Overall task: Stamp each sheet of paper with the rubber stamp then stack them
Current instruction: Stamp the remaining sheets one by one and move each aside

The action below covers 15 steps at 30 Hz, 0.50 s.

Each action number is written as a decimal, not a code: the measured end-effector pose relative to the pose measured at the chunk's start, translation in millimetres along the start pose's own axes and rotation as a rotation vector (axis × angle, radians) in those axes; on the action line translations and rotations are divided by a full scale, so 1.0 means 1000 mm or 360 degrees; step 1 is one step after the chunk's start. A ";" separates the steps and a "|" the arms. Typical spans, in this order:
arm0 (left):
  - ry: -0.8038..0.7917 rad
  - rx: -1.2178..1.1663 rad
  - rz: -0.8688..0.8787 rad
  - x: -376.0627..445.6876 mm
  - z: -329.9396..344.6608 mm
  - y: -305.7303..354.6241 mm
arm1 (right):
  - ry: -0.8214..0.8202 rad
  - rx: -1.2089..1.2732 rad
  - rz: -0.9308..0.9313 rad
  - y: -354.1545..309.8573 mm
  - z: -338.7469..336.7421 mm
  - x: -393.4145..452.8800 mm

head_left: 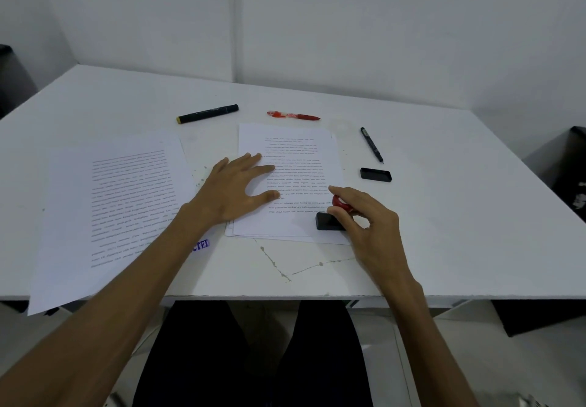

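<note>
White table (412, 248) set against plain walls. Paper pile (295, 159) at centre; left hand (236, 186), fingers straight and spread, presses it flat at 9 o'clock. Right hand (364, 216) pinches the rubber stamp (328, 220) by its red knob, base planted on the pile's 5 o'clock corner. Stamped sheet (104, 203) lies at 9 o'clock. Judgement: sheets light, flimsy, prone to slide; lift by an edge.

Stamp (331, 216) red-handled, black base; red pen (293, 116); black marker (207, 113), yellow-tipped.
</note>
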State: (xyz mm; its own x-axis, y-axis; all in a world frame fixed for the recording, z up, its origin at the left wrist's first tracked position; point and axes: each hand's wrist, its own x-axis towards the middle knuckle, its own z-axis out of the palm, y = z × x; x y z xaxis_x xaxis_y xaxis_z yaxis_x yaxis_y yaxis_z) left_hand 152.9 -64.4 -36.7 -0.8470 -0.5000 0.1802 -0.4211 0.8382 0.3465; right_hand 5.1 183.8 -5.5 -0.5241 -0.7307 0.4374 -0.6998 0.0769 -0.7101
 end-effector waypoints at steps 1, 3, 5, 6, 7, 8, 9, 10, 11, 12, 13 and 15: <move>0.0001 -0.0002 -0.0004 0.000 0.000 0.000 | 0.0003 -0.0002 0.0003 0.000 0.001 -0.001; -0.0006 -0.0007 -0.0008 0.000 0.001 0.000 | 0.0008 -0.0006 0.0015 0.001 0.002 -0.002; -0.0008 -0.0006 -0.0005 -0.001 0.001 0.000 | 0.0021 -0.0008 0.0027 0.001 0.003 -0.003; -0.0008 -0.0009 -0.0004 -0.001 0.001 0.001 | 0.0024 -0.0006 0.0025 0.001 0.003 -0.004; -0.0008 -0.0013 -0.0005 -0.001 0.001 0.000 | 0.0026 0.0001 0.0020 0.001 0.004 -0.004; -0.0005 -0.0016 -0.0007 0.000 0.001 0.000 | 0.0028 0.0009 0.0017 0.001 0.004 -0.004; -0.0003 -0.0017 -0.0006 0.000 0.002 0.000 | 0.0028 0.0009 0.0021 0.000 0.004 -0.004; -0.0001 -0.0013 -0.0003 0.000 0.002 0.000 | 0.0027 0.0007 0.0026 0.000 0.004 -0.004; -0.0001 -0.0009 -0.0001 0.000 0.002 0.000 | 0.0025 0.0011 0.0030 0.000 0.004 -0.004; 0.0000 -0.0007 -0.0001 0.000 0.003 -0.001 | 0.0026 0.0020 0.0034 -0.001 0.004 -0.004; 0.0001 -0.0007 0.0000 0.000 0.003 -0.001 | 0.0033 0.0026 0.0040 -0.001 0.005 -0.005; 0.0005 -0.0010 -0.0006 0.000 0.003 -0.002 | 0.0053 0.0037 0.0029 -0.002 0.007 -0.006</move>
State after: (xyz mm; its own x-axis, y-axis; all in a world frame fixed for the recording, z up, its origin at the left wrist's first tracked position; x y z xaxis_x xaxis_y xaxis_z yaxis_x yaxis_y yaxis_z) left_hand 152.8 -64.8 -40.2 -0.8446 -0.5037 0.1816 -0.4222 0.8351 0.3527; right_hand 13.3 183.6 -10.2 -0.5528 -0.7065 0.4419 -0.6788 0.0742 -0.7305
